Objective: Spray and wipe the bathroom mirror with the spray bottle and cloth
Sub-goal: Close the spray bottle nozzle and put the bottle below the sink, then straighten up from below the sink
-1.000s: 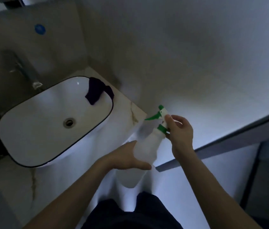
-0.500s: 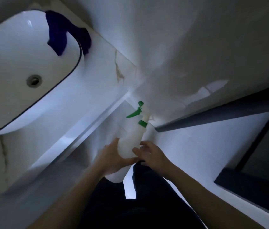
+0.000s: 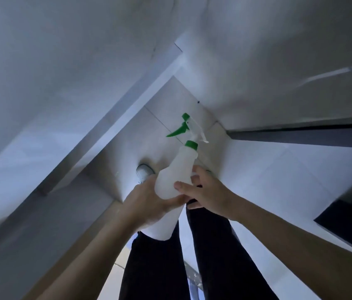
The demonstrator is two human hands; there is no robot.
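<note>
1. Counts: one spray bottle (image 3: 176, 174), two hands, two dark trouser legs (image 3: 155, 267), one pale shoe (image 3: 143, 172) showing past the bottle.
2. Your left hand (image 3: 147, 202) wraps the bottle's lower body from the left, fingers curled round it and thumb across the front.
3. Your right hand (image 3: 207, 193) grips the same body from the right, with its thumb pressed on the front and its fingers curled behind.
4. The bottle is cloudy white plastic with one green trigger (image 3: 177, 131) and one green collar (image 3: 191, 145). It is held in the air in front of your legs and tilted, nozzle end away from you and pointing up-left.
5. Versus half a second ago: the view has swung down, so the white basin and the dark cloth on its rim have left the frame. The bottle sits in the same two-handed grip. One second ago your right hand was up at the trigger; it is now low on the body.
6. Surface: pale tiled floor (image 3: 279, 169) with thin grout lines, under and to the right of you.
7. Room: a plain pale wall (image 3: 257, 50) ahead, a dark strip (image 3: 300, 135) along its foot at right, and a pale counter front (image 3: 41, 94) at left, blurred. Dim, bluish light.
</note>
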